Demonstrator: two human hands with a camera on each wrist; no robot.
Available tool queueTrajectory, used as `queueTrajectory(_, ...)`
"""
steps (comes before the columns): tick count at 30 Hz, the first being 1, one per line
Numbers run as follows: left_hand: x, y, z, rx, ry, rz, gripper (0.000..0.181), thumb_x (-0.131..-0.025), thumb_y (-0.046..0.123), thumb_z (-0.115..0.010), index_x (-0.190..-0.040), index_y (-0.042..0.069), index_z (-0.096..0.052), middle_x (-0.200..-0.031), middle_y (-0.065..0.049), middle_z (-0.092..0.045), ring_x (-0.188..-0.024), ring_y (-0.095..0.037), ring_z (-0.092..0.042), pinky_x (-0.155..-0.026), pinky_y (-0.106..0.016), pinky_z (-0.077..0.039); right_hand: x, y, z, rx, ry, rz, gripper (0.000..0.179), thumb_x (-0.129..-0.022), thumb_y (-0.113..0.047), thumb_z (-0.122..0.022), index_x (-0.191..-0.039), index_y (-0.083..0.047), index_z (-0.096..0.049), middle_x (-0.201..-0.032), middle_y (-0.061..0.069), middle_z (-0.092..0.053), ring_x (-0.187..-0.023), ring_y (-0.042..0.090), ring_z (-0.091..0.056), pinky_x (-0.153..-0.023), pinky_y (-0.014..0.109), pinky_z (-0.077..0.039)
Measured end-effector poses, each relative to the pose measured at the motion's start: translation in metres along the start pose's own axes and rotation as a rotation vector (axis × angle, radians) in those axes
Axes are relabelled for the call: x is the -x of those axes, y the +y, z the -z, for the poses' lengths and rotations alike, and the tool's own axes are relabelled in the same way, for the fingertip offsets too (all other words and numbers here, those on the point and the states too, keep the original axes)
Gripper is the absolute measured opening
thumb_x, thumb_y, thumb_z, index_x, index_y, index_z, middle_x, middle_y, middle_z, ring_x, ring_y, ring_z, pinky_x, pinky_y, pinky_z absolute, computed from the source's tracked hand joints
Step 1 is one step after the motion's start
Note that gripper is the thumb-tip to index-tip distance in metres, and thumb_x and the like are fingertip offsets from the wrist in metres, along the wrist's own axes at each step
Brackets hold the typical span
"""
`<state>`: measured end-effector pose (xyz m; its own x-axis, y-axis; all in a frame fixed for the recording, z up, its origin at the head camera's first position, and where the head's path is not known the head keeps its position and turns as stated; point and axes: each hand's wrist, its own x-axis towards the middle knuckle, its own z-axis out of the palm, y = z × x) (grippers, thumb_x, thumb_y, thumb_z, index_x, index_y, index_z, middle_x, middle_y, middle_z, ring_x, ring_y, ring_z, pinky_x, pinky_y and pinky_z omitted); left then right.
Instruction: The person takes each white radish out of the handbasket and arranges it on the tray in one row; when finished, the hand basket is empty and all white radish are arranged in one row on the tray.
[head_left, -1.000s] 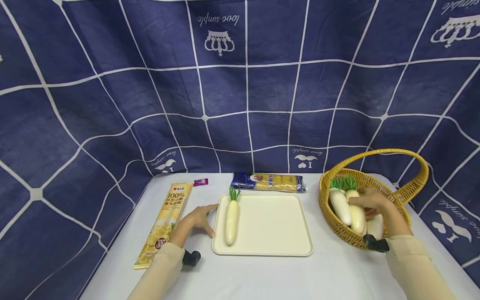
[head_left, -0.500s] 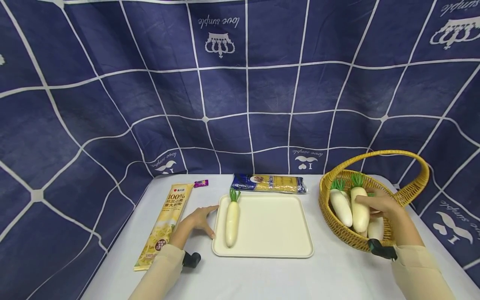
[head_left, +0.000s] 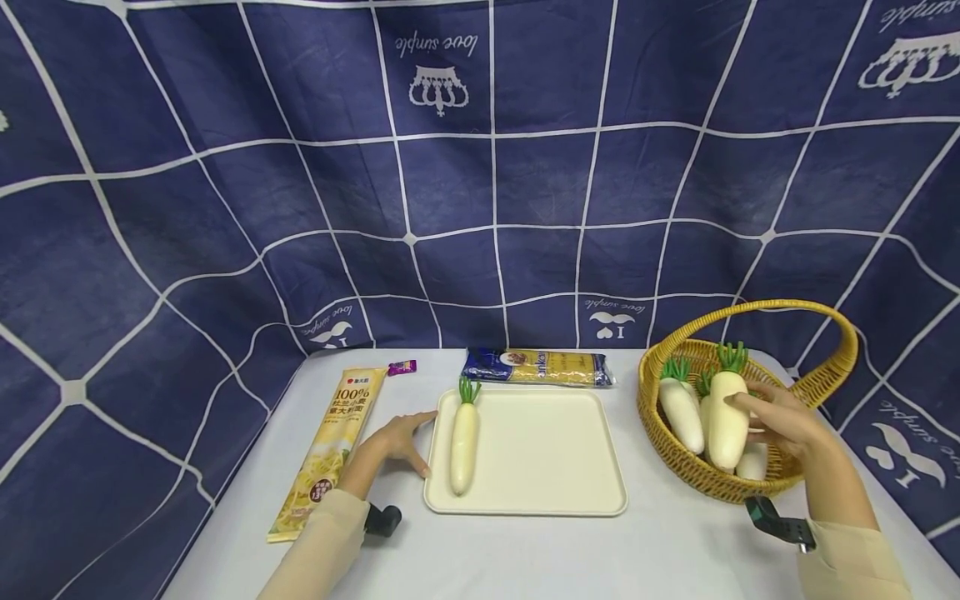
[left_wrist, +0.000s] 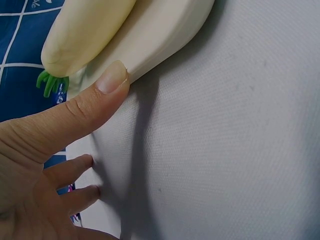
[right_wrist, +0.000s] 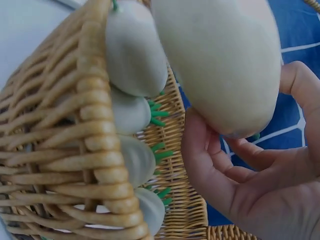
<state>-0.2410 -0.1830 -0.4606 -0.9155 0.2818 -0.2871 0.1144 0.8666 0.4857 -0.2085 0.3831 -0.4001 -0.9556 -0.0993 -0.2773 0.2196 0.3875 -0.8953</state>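
Observation:
Over the wicker basket (head_left: 678, 475), my right hand (head_left: 783, 417) grips a white radish (head_left: 727, 421) with green leaf stubs at its top. In the right wrist view the thumb and fingers curl round this radish (right_wrist: 225, 65), above several others in the basket. One of those, a white radish (head_left: 681, 412), leans at the basket's left side. My left hand (head_left: 393, 437) touches the left rim of the cream tray (head_left: 547, 450), its thumb (left_wrist: 100, 92) at the edge and its fingers spread. Another white radish (head_left: 464, 446) lies along the tray's left side, leaves away from me.
A yellow pasta packet (head_left: 330, 454) lies left of the left forearm. Behind the tray is a blue and yellow pasta bag (head_left: 538, 367), and a small purple packet (head_left: 402, 367) sits to its left. The basket's tall handle (head_left: 780, 304) arches over it. A blue checked cloth (head_left: 525, 183) hangs behind.
My right hand has lifted the radish up from among the others in the basket and shifted it slightly right. The left hand and the tray have stayed in place.

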Motion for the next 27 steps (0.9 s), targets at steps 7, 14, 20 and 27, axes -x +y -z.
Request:
queueTrajectory(7,0.000,0.000,0.000,0.004,-0.003,0.009,0.106,-0.050,0.018,-0.091,-0.142,0.010,-0.041,-0.138,-0.026,-0.045,-0.130,-0.049,-0.033,-0.106,-0.064,-0.026,0.012,0.001,-0.010,-0.048,0.005,0.051,0.077,-0.096,-0.024,-0.045,-0.141,0.017,0.002,-0.106,0.009,-0.053,-0.085,0.011,-0.062,-0.073,0.036,-0.059)
queueTrajectory(14,0.001,0.000,0.000,0.007,-0.001,0.017,0.106,-0.050,0.018,-0.091,-0.143,0.011,-0.041,-0.138,-0.025,-0.045,-0.130,-0.049,-0.033,-0.106,-0.064,-0.026,0.022,0.003,-0.020,-0.095,0.007,0.093,0.070,-0.096,-0.018,-0.045,-0.139,0.017,-0.003,-0.103,0.007,-0.052,-0.084,0.011,-0.063,-0.073,0.035,-0.059)
queueTrajectory(20,0.002,0.001,0.001,0.008,0.002,0.015,0.105,-0.050,0.018,-0.091,-0.142,0.010,-0.041,-0.138,-0.025,-0.045,-0.130,-0.049,-0.033,-0.107,-0.063,-0.025,0.029,0.004,-0.027,-0.086,-0.005,0.113,0.074,-0.095,-0.017,-0.045,-0.139,0.019,0.002,-0.108,0.013,-0.050,-0.085,0.009,-0.061,-0.073,0.031,-0.058)
queueTrajectory(27,0.000,0.001,0.001,-0.007,0.000,-0.010,0.103,-0.050,0.016,-0.091,-0.141,0.007,-0.043,-0.137,-0.025,-0.047,-0.129,-0.047,-0.036,-0.107,-0.060,-0.029,0.037,0.003,-0.035,-0.103,-0.010,0.119,0.076,-0.096,-0.019,-0.046,-0.140,0.018,0.003,-0.110,0.012,-0.052,-0.087,0.013,-0.063,-0.074,0.033,-0.058)
